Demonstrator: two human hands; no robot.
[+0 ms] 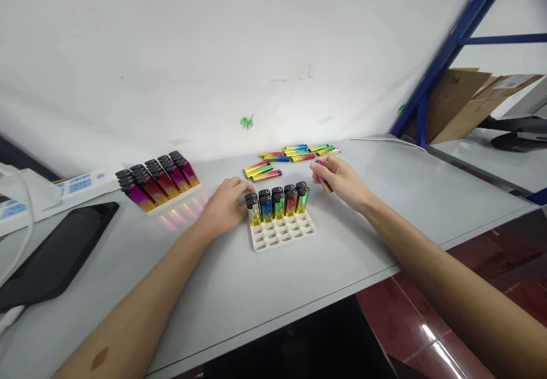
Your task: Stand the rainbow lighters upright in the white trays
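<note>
My right hand pinches a lighter with magenta and gold colouring, held tilted above the table to the right of a white lighter tray. Lighters with black tops, in clear-gold, blue, green and red, stand upright in the tray's back rows; its front rows show bare slots. My left hand rests at the tray's left back corner, fingers curled round the end beside the leftmost lighters. Its thumb and fingertips are partly hidden.
Loose coloured lighters or sleeves lie near the wall, a few closer. On the left are a second tray full of purple-red lighters, a black phone and a power strip. A blue rack with cardboard boxes stands right.
</note>
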